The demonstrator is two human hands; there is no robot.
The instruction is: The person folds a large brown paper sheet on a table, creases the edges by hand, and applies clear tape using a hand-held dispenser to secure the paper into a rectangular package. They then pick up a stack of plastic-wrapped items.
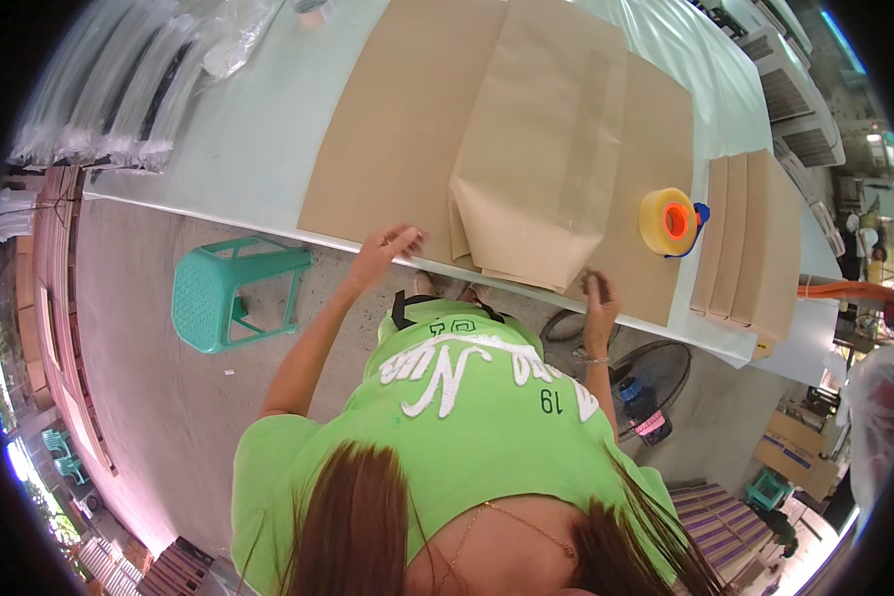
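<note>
A large brown paper bag (pixel 541 139) lies folded flat on a wide sheet of brown cardboard (pixel 387 129). Its lower end sticks out a little past the near edge of the table. My left hand (pixel 392 248) hovers at that edge, to the left of the bag's end, fingers loosely bent and holding nothing. Close by the bag's lower right corner is my right hand (pixel 599 298), slightly blurred, its thumb and fingers apart with nothing between them. To the right on the cardboard sits a roll of yellowish tape (pixel 656 223) in a blue and orange dispenser.
Folded brown cardboard pieces (pixel 740 238) stand at the table's right end. Plastic-wrapped bundles (pixel 139 79) lie at the far left of the pale table (pixel 238 149). A green stool (pixel 209 298) stands on the floor at left; a round fan (pixel 656 382) is below the table's right side.
</note>
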